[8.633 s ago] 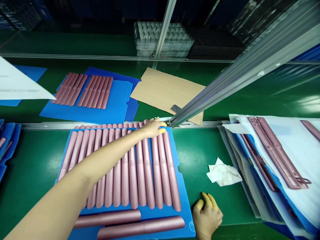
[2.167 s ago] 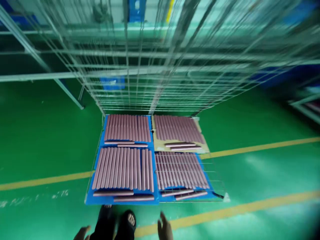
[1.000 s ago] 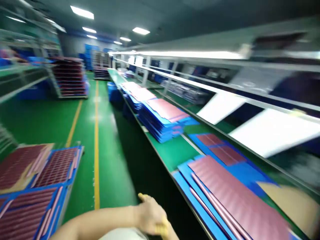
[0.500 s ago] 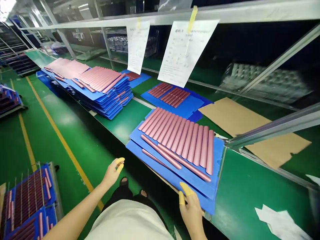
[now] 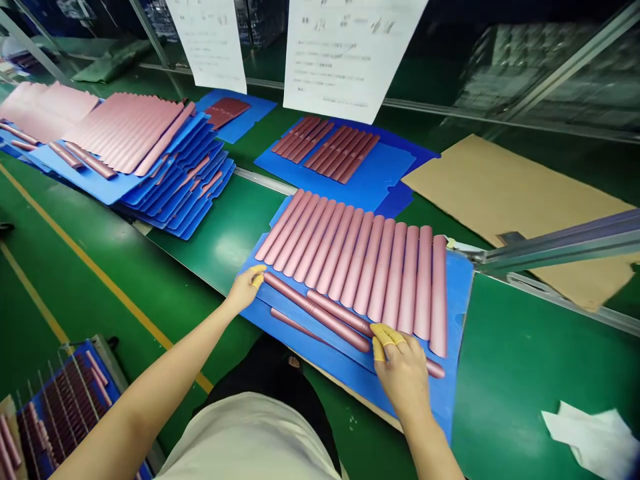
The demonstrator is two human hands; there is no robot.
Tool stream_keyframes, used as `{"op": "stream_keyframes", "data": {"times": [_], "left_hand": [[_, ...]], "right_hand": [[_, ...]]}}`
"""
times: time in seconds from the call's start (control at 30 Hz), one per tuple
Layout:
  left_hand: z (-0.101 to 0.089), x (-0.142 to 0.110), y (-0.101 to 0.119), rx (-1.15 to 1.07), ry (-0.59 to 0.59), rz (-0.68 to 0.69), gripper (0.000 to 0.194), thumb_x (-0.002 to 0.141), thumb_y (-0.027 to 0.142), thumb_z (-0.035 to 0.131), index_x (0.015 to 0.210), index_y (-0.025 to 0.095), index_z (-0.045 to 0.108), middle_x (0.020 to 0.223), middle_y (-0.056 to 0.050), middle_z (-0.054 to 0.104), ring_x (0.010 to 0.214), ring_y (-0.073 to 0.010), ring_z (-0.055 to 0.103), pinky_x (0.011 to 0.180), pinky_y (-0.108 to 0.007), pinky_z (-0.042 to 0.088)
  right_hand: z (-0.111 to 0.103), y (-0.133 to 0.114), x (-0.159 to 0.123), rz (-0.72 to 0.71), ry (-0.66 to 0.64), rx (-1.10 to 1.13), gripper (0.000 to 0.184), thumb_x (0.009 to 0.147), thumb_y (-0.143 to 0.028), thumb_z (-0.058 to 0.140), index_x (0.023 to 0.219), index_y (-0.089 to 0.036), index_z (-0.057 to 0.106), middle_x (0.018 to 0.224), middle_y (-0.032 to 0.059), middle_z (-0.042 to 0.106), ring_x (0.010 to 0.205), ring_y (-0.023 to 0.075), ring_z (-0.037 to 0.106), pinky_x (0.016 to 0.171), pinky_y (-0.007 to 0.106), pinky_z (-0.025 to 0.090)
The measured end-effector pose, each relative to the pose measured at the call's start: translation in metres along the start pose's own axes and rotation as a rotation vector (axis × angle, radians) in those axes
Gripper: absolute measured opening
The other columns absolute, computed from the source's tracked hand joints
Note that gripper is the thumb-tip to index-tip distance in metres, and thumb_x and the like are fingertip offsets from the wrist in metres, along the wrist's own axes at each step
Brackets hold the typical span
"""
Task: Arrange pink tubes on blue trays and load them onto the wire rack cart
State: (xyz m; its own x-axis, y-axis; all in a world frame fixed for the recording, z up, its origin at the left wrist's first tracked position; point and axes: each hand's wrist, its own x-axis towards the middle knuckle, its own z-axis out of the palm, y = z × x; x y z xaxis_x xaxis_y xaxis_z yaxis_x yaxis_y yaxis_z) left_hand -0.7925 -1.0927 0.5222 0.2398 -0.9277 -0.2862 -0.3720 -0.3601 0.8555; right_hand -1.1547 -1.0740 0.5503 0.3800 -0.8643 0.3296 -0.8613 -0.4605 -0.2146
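A row of pink metallic tubes (image 5: 345, 257) lies side by side on a blue sheet (image 5: 457, 287), which rests on more blue sheets. In front of the row lie two loose tubes lengthwise, the front tube (image 5: 315, 309) and a back tube (image 5: 340, 312). My left hand (image 5: 245, 290), with yellow finger covers, closes at the front tube's left end. My right hand (image 5: 403, 360), also in yellow finger covers, has bent fingers on the back tube, its thumb by the front tube's right end; its exact grip is partly hidden. Another thin tube (image 5: 297, 325) shows at a lower sheet's edge.
A tall stack of blue sheets (image 5: 185, 207) with pink tubes stands left. Behind are a blue sheet (image 5: 345, 190) with darker tubes, brown cardboard (image 5: 500, 193) and hanging papers (image 5: 350, 60). White cloth or paper (image 5: 595, 433) lies right; a loaded cart (image 5: 100, 360) stands lower left.
Both hands have moved from in front of the bench onto the loose tubes, the left one forward and right, the right one forward. The view has shifted closer to the bench.
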Motion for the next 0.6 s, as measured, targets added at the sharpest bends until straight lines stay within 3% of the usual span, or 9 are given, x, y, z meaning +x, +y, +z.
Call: {"op": "stream_keyframes", "data": {"times": [0.1,0.27,0.5,0.6], "left_hand": [[-0.001,0.004,-0.007,-0.093,-0.105,-0.082,0.028,0.084,0.024,0.049,0.108,0.015,0.06,0.083,-0.004,0.065,0.071,-0.0115,0.064,0.066,-0.025,0.054],[0.001,-0.01,-0.013,-0.16,-0.179,-0.146,0.029,0.083,0.029,0.052,0.106,0.015,0.061,0.082,-0.003,0.067,0.067,-0.0113,0.064,0.067,-0.027,0.055],[-0.002,-0.018,-0.012,-0.087,-0.246,-0.097,0.028,0.083,0.03,0.052,0.106,0.017,0.062,0.086,-0.004,0.069,0.072,-0.0143,0.065,0.07,-0.028,0.055],[-0.016,0.0,-0.01,-0.009,-0.159,0.009,0.026,0.085,0.029,0.049,0.104,0.018,0.063,0.096,-0.005,0.068,0.086,-0.0167,0.064,0.083,-0.033,0.052]], "right_hand": [[0.01,-0.004,0.003,0.015,-0.012,-0.03,0.023,0.086,-0.02,0.05,0.107,-0.017,0.059,0.1,0.006,0.064,0.09,0.0212,0.052,0.071,0.034,0.041],[0.012,-0.008,0.002,0.013,0.008,-0.001,0.022,0.083,-0.017,0.055,0.105,-0.019,0.058,0.098,0.0048,0.064,0.087,0.0193,0.053,0.068,0.031,0.039],[0.009,-0.028,0.007,0.022,0.016,-0.01,0.031,0.079,-0.01,0.059,0.108,-0.019,0.056,0.102,0.0067,0.063,0.09,0.0203,0.055,0.074,0.033,0.043],[-0.001,-0.023,-0.003,0.12,0.095,-0.067,0.036,0.079,-0.011,0.059,0.113,-0.02,0.055,0.108,0.0103,0.06,0.093,0.0236,0.057,0.08,0.039,0.044]]}}
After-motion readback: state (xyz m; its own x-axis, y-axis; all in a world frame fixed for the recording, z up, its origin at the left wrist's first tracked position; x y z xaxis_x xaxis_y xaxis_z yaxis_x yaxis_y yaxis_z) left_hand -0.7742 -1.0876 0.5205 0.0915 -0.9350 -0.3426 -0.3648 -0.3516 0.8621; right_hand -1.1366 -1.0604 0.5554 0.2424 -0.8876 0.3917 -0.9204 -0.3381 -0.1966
